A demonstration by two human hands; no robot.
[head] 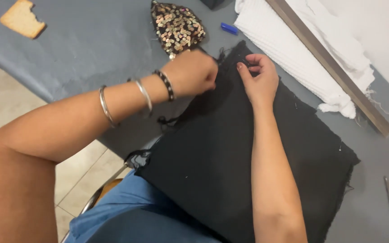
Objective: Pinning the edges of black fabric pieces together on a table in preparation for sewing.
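Black frayed woven fabric panel (230,153) looks soft, light: left hand (194,72) and right hand (260,78) fingers pinched on its far edge.

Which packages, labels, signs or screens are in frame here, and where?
None in view: no package, label, sign or screen.
What is there: black fabric on the grey table, with the left hand and right hand at its far edge; a sequined piece, white cloth and a wooden ruler beyond it.
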